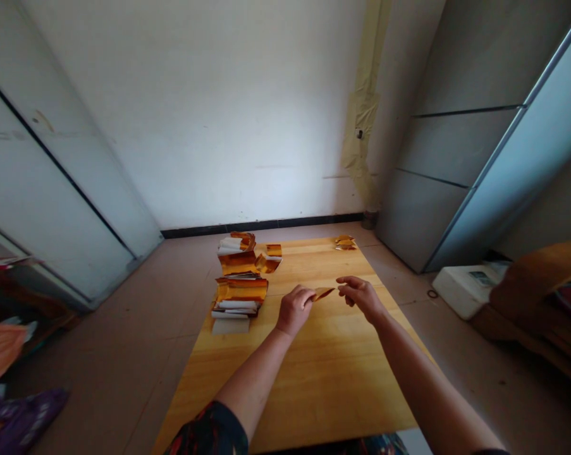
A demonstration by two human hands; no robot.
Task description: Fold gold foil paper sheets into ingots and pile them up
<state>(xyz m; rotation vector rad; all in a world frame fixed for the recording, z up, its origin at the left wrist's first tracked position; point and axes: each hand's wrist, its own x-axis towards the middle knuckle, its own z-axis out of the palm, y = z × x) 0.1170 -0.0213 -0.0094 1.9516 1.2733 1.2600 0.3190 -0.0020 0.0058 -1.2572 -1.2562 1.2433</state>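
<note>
Over the middle of the wooden table [308,373], my left hand [295,309] pinches a small folded piece of gold paper [324,293] by its left end. The piece narrows to a point on the right. Just right of that point is my right hand [361,299], its fingers apart and holding nothing. Stacks of gold paper sheets [241,289] with white backs lie left of my left hand. Behind them are more gold sheets [238,261], some curled. A few folded gold paper pieces [344,242] sit at the table's far right corner.
A white wall [247,126] stands beyond the table. At the right are a grey refrigerator [437,170], a white box [465,287] and a wooden chair [527,303]. White cabinets [67,164] line the left, with a purple bag [26,420] on the floor.
</note>
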